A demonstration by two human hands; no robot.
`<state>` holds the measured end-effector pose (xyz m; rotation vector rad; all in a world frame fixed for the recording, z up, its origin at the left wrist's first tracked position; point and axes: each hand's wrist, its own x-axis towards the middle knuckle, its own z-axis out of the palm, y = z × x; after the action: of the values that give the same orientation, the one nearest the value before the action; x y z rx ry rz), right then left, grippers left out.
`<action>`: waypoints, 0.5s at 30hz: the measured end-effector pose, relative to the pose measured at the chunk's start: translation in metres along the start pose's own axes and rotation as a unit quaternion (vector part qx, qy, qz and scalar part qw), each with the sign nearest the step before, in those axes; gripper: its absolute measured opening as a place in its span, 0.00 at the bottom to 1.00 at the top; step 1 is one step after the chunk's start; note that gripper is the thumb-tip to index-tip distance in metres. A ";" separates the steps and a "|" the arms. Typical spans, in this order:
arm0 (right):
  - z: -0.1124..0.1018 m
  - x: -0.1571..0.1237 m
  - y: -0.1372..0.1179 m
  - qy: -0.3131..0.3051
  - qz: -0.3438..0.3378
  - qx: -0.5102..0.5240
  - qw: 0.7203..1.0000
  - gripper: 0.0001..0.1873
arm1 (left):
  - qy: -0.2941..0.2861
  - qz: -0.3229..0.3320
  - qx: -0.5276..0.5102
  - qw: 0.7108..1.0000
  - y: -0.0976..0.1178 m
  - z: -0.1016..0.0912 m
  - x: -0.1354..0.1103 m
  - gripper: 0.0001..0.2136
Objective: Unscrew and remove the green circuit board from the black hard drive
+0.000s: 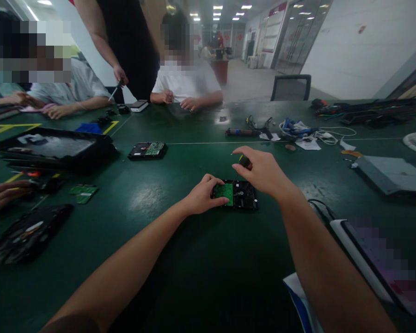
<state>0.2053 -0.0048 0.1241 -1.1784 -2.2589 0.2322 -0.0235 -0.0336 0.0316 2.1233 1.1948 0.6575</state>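
A black hard drive [247, 200] lies flat on the green table, with a green circuit board [226, 193] on its left half. My left hand [204, 195] grips the drive's left end, thumb on the near side of the board and fingers at the far side. Above the drive is my right hand [261, 170], closed around a screwdriver [243, 160] with a yellow and black handle. Its thin shaft points down toward the drive. Thumb and index finger of that hand are stretched apart. Whether the tip touches a screw cannot be made out.
Another hard drive [147, 151] lies farther left. Loose green boards [84, 192], a black tray [55, 145] and a co-worker's hand [9, 196] are at left. Cables [298, 128] lie at back right, a grey box [391, 173] and a screen device [370, 263] at right. Co-workers are opposite.
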 end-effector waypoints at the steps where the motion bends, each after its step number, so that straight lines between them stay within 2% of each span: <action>1: 0.000 0.000 0.000 0.000 0.000 -0.001 1.000 0.16 | -0.002 -0.002 0.000 1.000 0.000 0.000 0.000 0.28; 15: -0.001 0.000 -0.001 -0.005 -0.003 -0.037 0.999 0.15 | -0.006 -0.002 -0.001 1.000 -0.001 0.001 0.001 0.29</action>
<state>0.2051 -0.0057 0.1258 -1.2098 -2.2973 0.1541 -0.0235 -0.0327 0.0300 2.1203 1.1919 0.6424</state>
